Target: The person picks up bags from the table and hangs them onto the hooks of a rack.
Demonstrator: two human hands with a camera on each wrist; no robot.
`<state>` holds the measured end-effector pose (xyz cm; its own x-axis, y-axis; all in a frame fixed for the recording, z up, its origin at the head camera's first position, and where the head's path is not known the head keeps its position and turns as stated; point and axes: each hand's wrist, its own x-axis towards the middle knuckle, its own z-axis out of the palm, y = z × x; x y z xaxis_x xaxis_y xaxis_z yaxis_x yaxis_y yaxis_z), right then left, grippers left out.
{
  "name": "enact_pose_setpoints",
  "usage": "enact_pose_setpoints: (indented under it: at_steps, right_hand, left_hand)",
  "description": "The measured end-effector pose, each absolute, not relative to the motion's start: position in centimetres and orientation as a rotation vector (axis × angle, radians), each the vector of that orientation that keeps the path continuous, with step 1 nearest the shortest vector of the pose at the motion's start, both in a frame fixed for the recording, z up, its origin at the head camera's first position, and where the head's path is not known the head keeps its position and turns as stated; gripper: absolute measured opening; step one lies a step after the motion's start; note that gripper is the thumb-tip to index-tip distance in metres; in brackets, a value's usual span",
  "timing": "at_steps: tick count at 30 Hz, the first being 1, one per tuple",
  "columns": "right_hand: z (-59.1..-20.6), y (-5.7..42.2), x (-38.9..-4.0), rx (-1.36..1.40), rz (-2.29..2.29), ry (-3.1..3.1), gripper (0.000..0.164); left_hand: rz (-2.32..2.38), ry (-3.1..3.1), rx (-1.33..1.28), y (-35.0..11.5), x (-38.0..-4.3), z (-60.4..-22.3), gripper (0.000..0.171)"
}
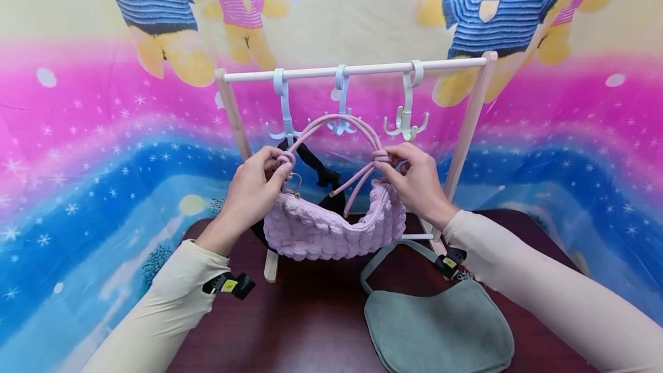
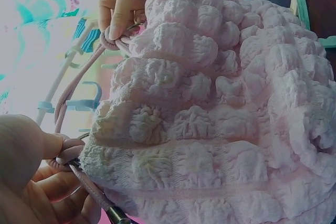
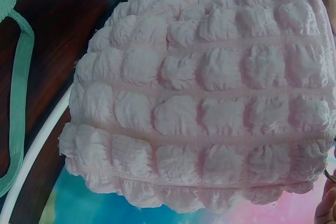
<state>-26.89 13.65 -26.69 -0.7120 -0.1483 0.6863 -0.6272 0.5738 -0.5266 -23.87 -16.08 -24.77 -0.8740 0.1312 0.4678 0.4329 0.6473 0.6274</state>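
A pink puffy quilted shoulder bag (image 1: 331, 235) hangs between my two hands in front of the rack, its cord handle (image 1: 339, 117) arched upward. My left hand (image 1: 251, 189) pinches the knot at the handle's left end, beside a metal ring. At the other end, my right hand (image 1: 416, 183) pinches the right knot, where two loose cord ends dangle. In the left wrist view both knots show beside the bag's bumpy side (image 2: 210, 103). The bag (image 3: 205, 93) fills most of the right wrist view, with only bits of fingers at the right edge.
A wooden rack's top bar (image 1: 362, 69) carries two blue hooks (image 1: 284, 105) (image 1: 342, 99) and a pale green hook (image 1: 407, 102). Behind the pink bag, a black strap (image 1: 311, 160) hangs at the left hook. A grey-green handbag (image 1: 440, 327) lies on the dark table (image 1: 295, 315), front right.
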Motion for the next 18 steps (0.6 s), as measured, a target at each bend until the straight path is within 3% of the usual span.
enact_pose_setpoints:
  at_steps: [18]
  right_hand:
    - [-26.98, 13.63, -26.91, 0.621, 1.056, -2.235, 0.023]
  left_hand:
    - [-1.086, -2.502, -0.421, -15.98, -24.02, -24.94, 0.028]
